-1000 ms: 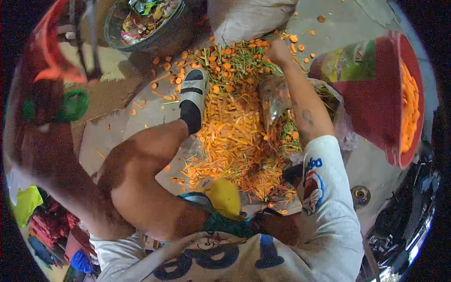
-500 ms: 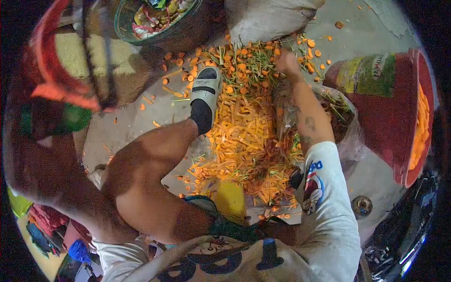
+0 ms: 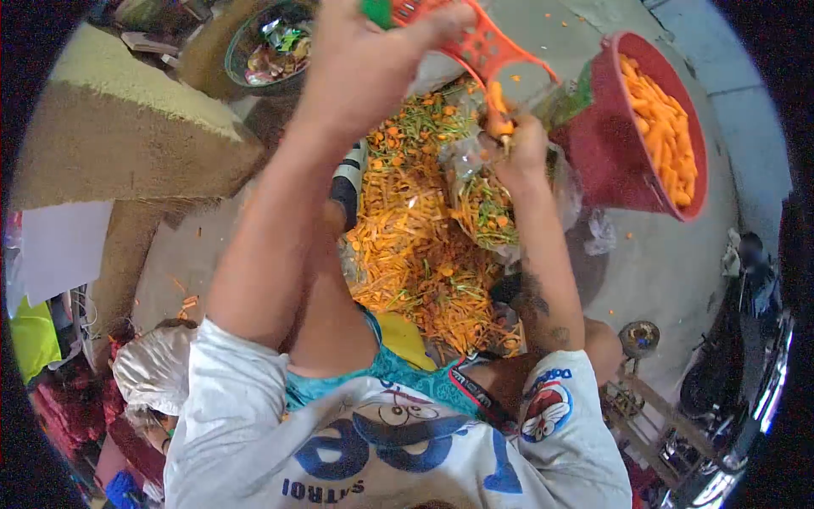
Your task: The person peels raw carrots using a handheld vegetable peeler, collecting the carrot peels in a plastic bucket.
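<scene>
My left hand (image 3: 360, 72), high in the view, is closed around the green handle of an orange plastic peeler (image 3: 483, 42) with holes in its body. The forked end of the peeler points down to the right and overlaps the upper part of a carrot (image 3: 498, 106). That carrot is gripped in the fingers of my right hand (image 3: 524, 151), its stem end toward me. Just below this hand lies a clear plastic bag (image 3: 483, 199) with carrot tops and slices in it. Carrot peelings (image 3: 403, 254) form a heap between my legs.
At the right a tilted red bucket (image 3: 602, 144) holds many peeled carrots (image 3: 661, 136). A basin of scraps (image 3: 275, 64) stands at the upper left beside a rough ledge (image 3: 144, 140). Green trimmings (image 3: 420, 123) lie beyond the peelings. A motorbike (image 3: 738, 339) is at the far right.
My right hand has left the trimmings and come up with a carrot. My left hand has brought the peeler from the left over to it. The view has shifted, showing more of the bucket.
</scene>
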`<control>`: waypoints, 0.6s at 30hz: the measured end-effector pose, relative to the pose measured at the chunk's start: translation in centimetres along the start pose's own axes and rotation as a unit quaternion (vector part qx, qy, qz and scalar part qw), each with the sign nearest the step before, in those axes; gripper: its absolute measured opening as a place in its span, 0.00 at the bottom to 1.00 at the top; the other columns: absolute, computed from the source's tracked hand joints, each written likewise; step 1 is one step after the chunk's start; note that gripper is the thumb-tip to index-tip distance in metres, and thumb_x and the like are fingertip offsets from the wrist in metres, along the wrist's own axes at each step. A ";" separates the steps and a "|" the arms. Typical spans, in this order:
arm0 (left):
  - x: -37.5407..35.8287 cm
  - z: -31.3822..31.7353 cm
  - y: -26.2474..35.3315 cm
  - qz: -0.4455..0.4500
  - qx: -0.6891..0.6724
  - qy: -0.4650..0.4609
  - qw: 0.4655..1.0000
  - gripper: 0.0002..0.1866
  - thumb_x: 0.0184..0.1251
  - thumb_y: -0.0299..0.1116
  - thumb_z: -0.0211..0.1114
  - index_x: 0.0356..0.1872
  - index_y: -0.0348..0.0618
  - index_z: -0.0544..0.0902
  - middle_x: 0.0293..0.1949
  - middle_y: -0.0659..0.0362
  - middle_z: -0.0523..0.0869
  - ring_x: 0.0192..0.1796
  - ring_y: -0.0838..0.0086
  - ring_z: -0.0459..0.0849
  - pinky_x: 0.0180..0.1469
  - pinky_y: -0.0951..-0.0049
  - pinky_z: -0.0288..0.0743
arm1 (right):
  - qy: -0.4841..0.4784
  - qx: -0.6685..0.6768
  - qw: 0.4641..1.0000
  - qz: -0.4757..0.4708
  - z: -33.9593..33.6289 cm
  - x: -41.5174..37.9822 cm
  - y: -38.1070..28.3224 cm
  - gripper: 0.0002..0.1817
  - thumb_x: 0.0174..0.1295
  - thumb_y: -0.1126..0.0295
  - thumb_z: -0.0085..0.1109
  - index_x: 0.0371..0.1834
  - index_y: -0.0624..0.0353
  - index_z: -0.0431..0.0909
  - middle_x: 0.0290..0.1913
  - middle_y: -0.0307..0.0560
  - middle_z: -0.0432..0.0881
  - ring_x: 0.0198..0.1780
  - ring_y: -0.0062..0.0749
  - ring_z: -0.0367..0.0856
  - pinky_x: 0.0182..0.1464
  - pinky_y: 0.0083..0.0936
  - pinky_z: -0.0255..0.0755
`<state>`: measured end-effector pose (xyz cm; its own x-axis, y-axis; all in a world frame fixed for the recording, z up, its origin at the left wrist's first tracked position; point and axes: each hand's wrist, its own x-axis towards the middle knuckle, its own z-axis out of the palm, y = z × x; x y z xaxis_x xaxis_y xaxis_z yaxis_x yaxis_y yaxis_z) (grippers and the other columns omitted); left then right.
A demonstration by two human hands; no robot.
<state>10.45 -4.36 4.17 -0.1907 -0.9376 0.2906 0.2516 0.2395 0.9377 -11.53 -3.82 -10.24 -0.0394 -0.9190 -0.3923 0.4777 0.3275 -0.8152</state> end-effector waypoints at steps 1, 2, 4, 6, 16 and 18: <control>0.1 1.1 -1.3 -0.001 -0.006 0.003 1.000 0.13 0.71 0.35 0.73 0.46 0.39 0.82 0.35 0.62 0.87 0.37 0.76 0.88 0.44 0.72 0.84 | 0.019 0.019 0.999 -0.036 0.2 -2.1 -1.7 0.14 0.74 0.61 0.47 0.45 0.58 0.79 0.33 0.40 0.80 0.28 0.24 0.76 0.25 0.24 0.65; 0.0 2.7 -1.8 -0.004 -0.012 0.005 1.000 0.13 0.71 0.35 0.73 0.46 0.39 0.82 0.34 0.62 0.87 0.37 0.76 0.87 0.44 0.72 0.84 | 0.038 0.040 0.996 -0.071 0.3 -4.3 -3.2 0.14 0.74 0.61 0.47 0.46 0.59 0.78 0.35 0.41 0.80 0.28 0.24 0.76 0.24 0.23 0.64; -0.7 5.9 -0.3 -0.055 -0.014 0.027 0.998 0.12 0.72 0.37 0.73 0.44 0.39 0.83 0.32 0.64 0.86 0.34 0.79 0.85 0.39 0.73 0.80 | 0.024 0.012 0.995 -0.099 0.0 -8.5 -6.1 0.15 0.76 0.61 0.46 0.51 0.60 0.77 0.39 0.42 0.82 0.32 0.25 0.80 0.27 0.23 0.70; -0.6 7.6 -2.6 0.055 0.064 -0.057 0.995 0.14 0.66 0.32 0.73 0.48 0.34 0.85 0.35 0.58 0.89 0.34 0.78 0.85 0.38 0.74 0.79 | -0.032 0.033 0.984 -0.171 -0.4 -12.0 -8.1 0.16 0.79 0.61 0.46 0.58 0.60 0.75 0.44 0.43 0.84 0.39 0.26 0.85 0.34 0.23 0.78; -0.3 11.0 -5.4 -0.019 0.070 -0.084 0.994 0.11 0.64 0.36 0.77 0.39 0.43 0.85 0.28 0.67 0.85 0.27 0.84 0.80 0.29 0.78 0.72 | -0.147 0.049 0.974 -0.167 -4.4 -19.6 -8.1 0.22 0.78 0.61 0.48 0.71 0.58 0.68 0.50 0.43 0.82 0.29 0.22 0.77 0.22 0.12 0.68; 0.8 10.3 -6.0 -0.025 0.022 0.020 0.999 0.11 0.64 0.35 0.77 0.39 0.43 0.85 0.29 0.67 0.85 0.27 0.83 0.80 0.29 0.76 0.73 | -0.091 0.061 0.984 -0.139 -5.2 -19.1 -7.5 0.22 0.78 0.61 0.48 0.70 0.58 0.70 0.47 0.44 0.81 0.29 0.23 0.75 0.22 0.12 0.65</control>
<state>-0.99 -3.97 0.69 -0.1641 -0.9579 0.2356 0.1997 0.2016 0.9589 -18.91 12.38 1.12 -0.0306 -0.9971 -0.0694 0.5731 0.0394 -0.8186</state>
